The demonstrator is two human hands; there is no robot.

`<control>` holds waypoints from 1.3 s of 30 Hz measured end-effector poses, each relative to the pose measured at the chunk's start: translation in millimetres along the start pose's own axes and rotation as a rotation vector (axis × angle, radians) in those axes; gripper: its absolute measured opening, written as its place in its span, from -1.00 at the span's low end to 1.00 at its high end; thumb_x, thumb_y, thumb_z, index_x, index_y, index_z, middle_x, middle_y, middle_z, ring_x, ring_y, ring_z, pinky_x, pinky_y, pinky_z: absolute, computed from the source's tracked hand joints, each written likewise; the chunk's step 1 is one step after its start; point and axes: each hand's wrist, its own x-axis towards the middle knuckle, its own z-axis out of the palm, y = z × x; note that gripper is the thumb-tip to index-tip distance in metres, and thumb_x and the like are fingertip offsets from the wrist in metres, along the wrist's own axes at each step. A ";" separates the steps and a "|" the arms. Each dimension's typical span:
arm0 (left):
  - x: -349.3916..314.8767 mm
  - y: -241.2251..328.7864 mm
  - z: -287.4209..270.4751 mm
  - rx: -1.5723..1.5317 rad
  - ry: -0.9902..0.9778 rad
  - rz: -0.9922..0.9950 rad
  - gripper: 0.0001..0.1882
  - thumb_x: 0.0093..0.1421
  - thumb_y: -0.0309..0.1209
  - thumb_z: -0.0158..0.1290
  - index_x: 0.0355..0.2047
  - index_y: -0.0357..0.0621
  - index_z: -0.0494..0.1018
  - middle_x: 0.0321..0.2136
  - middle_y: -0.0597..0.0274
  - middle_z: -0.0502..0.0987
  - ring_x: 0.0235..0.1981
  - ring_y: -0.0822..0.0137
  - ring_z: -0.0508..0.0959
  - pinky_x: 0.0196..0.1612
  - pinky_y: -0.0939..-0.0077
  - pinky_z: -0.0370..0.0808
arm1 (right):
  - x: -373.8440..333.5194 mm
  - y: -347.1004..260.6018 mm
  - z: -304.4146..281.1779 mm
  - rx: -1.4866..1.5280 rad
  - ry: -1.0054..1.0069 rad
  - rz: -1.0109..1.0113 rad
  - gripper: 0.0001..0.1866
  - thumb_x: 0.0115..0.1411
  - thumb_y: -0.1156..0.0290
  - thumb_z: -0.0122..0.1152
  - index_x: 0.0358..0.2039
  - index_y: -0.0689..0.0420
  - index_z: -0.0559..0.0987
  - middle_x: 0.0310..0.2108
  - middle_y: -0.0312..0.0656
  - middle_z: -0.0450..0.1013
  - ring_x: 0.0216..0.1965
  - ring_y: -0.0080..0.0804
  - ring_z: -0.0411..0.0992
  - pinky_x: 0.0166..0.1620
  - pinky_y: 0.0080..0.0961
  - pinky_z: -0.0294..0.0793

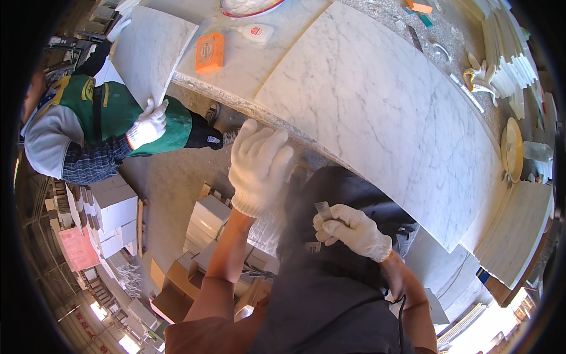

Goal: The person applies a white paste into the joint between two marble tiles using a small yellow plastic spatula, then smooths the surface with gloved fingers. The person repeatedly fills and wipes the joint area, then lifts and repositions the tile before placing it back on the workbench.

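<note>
My left hand (pixel 259 168), in a white knit glove, is raised beside the front edge of the table. Its fingers are stretched out and hold nothing. In front of my dark apron (pixel 330 295), my right hand (pixel 356 233), gloved the same way, is closed around a small flat, translucent grey piece (pixel 322 208); its upper end sticks out above the fingers, and its exact kind is unclear. A large white marble slab (pixel 383 112) with grey veins lies on the table, reaching past both hands to the right.
At left, a co-worker in a green apron (pixel 106 118) grips a marble panel (pixel 153 47) with gloved hands. An orange block (pixel 210 53), a white squeeze bottle (pixel 254 33) and a red-rimmed bowl (pixel 250 7) sit on the table. Cardboard boxes (pixel 183 280) stand below.
</note>
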 end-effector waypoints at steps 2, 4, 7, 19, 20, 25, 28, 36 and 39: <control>11.2 0.8 9.8 -0.051 -0.012 -0.048 -0.63 0.16 -0.36 0.34 -0.02 -0.13 0.62 -0.06 0.11 0.65 0.01 0.03 0.63 0.31 -0.12 0.49 | 0.8 4.4 4.7 0.042 0.009 -0.016 -0.72 0.55 0.42 0.12 0.16 0.27 0.56 -0.06 -0.14 0.61 -0.05 -0.44 0.62 0.01 -0.42 0.70; 23.9 4.7 20.1 0.003 -0.048 -0.029 -0.59 0.18 -0.26 0.35 0.03 -0.07 0.63 0.00 0.09 0.65 0.11 0.01 0.60 0.36 -0.12 0.43 | 1.8 7.3 8.4 0.075 0.021 -0.024 -0.78 0.55 0.48 0.07 0.09 0.26 0.57 -0.12 -0.18 0.60 -0.11 -0.46 0.63 -0.04 -0.42 0.71; 47.5 6.1 39.7 0.089 -0.203 -0.068 -0.44 0.30 0.03 0.21 0.19 0.02 0.60 0.18 -0.07 0.60 0.31 -0.10 0.50 0.50 -0.15 0.19 | 2.6 9.8 10.2 0.050 0.022 -0.055 -0.79 0.55 0.49 0.08 0.08 0.27 0.57 -0.16 -0.16 0.61 -0.14 -0.47 0.61 -0.06 -0.43 0.69; 39.3 22.1 37.0 0.195 -0.403 0.002 -0.21 0.28 0.16 0.17 0.27 -0.23 0.51 0.22 -0.24 0.56 0.34 -0.17 0.47 0.52 -0.13 0.16 | 9.9 21.3 -6.9 -0.044 0.032 -0.073 -0.70 0.54 0.32 0.17 0.14 0.22 0.59 -0.14 -0.21 0.63 -0.15 -0.55 0.59 -0.03 -0.54 0.64; 39.1 23.9 33.5 0.173 -0.423 0.005 -0.20 0.32 0.18 0.12 0.26 -0.30 0.52 0.23 -0.27 0.55 0.36 -0.19 0.44 0.53 -0.16 0.12 | 10.6 21.7 -7.1 -0.041 0.030 -0.073 -0.70 0.54 0.32 0.17 0.14 0.23 0.59 -0.15 -0.21 0.63 -0.15 -0.55 0.59 -0.03 -0.53 0.64; 34.2 39.3 13.8 0.090 -0.412 -0.011 -0.33 0.21 0.06 0.22 0.09 -0.29 0.55 -0.04 -0.11 0.61 0.12 -0.15 0.55 0.45 -0.11 0.26 | 7.0 20.1 -8.9 -0.050 0.036 -0.064 -0.70 0.53 0.33 0.18 0.14 0.24 0.59 -0.17 -0.21 0.62 -0.16 -0.55 0.58 -0.03 -0.54 0.63; 22.9 41.4 10.2 -0.026 -0.339 -0.008 -0.47 0.12 -0.13 0.30 -0.02 -0.26 0.55 -0.24 0.04 0.58 -0.08 -0.10 0.57 0.32 -0.07 0.39 | -0.3 18.2 -10.7 -0.026 0.058 -0.001 -0.70 0.52 0.36 0.20 0.13 0.26 0.59 -0.19 -0.22 0.61 -0.19 -0.56 0.57 -0.06 -0.55 0.62; -9.2 53.3 17.1 -0.122 -0.107 -0.135 -0.71 0.05 -0.53 0.29 -0.17 -0.10 0.64 -0.34 0.19 0.61 -0.24 0.01 0.62 -0.12 0.12 0.61 | -34.9 12.3 -27.2 0.047 0.155 -0.076 -0.75 0.50 0.48 0.18 0.07 0.34 0.62 -0.27 -0.21 0.57 -0.32 -0.52 0.54 -0.19 -0.53 0.61; -14.2 62.2 7.8 -0.162 -0.254 -0.276 -0.74 0.11 -0.54 0.29 -0.16 -0.06 0.70 -0.25 0.19 0.71 -0.18 0.02 0.68 -0.05 0.20 0.63 | -63.3 6.3 -53.7 0.048 0.313 -0.362 -0.68 0.47 0.63 0.09 0.18 0.35 0.58 -0.28 -0.17 0.55 -0.34 -0.45 0.58 -0.28 -0.52 0.66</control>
